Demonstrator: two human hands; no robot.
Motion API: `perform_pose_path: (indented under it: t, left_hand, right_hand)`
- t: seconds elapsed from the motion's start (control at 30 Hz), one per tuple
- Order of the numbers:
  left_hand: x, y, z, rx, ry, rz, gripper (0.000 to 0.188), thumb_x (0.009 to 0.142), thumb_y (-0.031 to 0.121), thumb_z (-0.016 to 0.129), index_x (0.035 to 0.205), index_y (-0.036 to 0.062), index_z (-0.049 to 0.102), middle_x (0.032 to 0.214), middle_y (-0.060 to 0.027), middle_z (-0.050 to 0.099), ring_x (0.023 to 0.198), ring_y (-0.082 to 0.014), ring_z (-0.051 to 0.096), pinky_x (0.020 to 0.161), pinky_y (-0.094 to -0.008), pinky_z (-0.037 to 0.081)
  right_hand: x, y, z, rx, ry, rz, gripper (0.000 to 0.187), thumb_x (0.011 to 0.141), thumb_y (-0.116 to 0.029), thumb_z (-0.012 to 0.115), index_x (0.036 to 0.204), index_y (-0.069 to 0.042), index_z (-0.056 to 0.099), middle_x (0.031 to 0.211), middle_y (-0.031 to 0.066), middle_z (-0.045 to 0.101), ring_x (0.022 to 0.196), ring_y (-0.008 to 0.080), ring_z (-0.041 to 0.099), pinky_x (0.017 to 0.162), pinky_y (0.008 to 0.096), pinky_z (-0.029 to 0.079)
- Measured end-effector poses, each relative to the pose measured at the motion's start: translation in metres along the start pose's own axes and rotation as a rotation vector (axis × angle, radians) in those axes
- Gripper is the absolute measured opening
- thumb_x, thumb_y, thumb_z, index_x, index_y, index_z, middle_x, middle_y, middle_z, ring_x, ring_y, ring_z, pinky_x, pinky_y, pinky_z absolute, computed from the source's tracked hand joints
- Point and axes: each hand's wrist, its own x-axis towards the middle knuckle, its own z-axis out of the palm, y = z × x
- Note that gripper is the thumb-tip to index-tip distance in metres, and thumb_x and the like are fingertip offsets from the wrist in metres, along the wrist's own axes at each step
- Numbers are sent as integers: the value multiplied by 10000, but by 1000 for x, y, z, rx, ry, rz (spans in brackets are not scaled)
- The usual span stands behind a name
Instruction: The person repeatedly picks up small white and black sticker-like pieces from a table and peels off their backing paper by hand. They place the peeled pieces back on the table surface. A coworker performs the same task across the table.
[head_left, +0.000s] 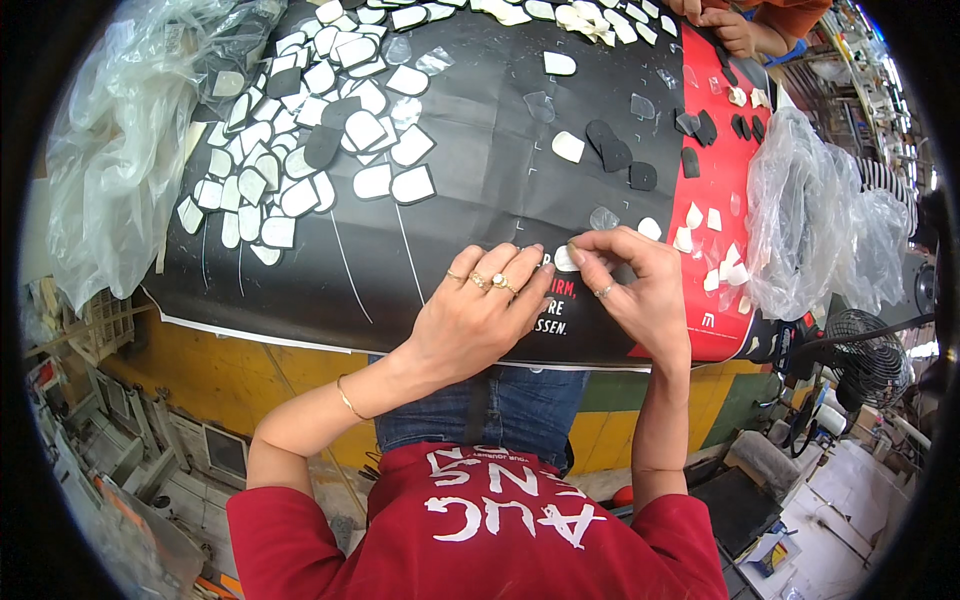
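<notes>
My right hand (638,285) pinches a small white rounded pad (566,259) between thumb and index finger, low over the black sheet on the table. Beside it, my left hand (487,300), with several rings, rests on the sheet with fingers stretched forward and slightly bent, tips close to the pad. Nothing shows in it, though its palm is hidden. Just beyond my right hand lie a white pad (649,229) and a clear film piece (604,219). Farther off are a white pad (568,147) and several black pads (612,150).
A big heap of white pads with black edges (300,140) covers the left side. Crumpled clear plastic bags lie at the left (120,180) and right (815,220). White scraps (735,268) dot the red strip. Another person's hands (730,30) work at the far right. A fan (860,355) stands right.
</notes>
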Motion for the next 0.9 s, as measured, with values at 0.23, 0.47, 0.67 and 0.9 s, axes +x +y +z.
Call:
perform_pose_path:
  t: [0.23, 0.47, 0.67, 0.9]
  left_hand:
    - [1, 0, -2, 9, -2, 9, 330, 877, 228, 684, 1146, 36, 675, 1186, -89, 609, 1074, -233, 572, 941, -396, 440]
    - [0, 0, -1, 15, -1, 13, 334, 877, 227, 685, 1151, 36, 675, 1189, -89, 608, 1085, -236, 565, 948, -396, 436]
    - [-2, 0, 0, 25, -33, 2, 382, 847, 232, 725, 1205, 104, 682, 1257, -65, 597, 1103, -231, 557, 968, -412, 423]
    - [2, 0, -1, 58, -22, 24, 386, 845, 207, 668, 1203, 61, 659, 1217, -94, 597, 1092, -239, 556, 935, -384, 431]
  right_hand:
    - [0, -1, 2, 18, 9, -4, 109, 854, -34, 731, 938, 34, 721, 771, 120, 693, 659, 158, 666, 614, 278, 528]
    - [-1, -1, 3, 1, 8, -9, 98, 858, -30, 725, 933, 33, 719, 768, 115, 692, 663, 156, 671, 613, 277, 531]
    - [-1, -2, 3, -4, 4, -20, 97, 851, -21, 717, 935, 26, 719, 759, 105, 680, 658, 162, 662, 623, 281, 533]
    - [-3, -1, 3, -5, -7, -25, 110, 850, -23, 714, 947, 28, 713, 779, 106, 676, 675, 170, 659, 634, 286, 533]
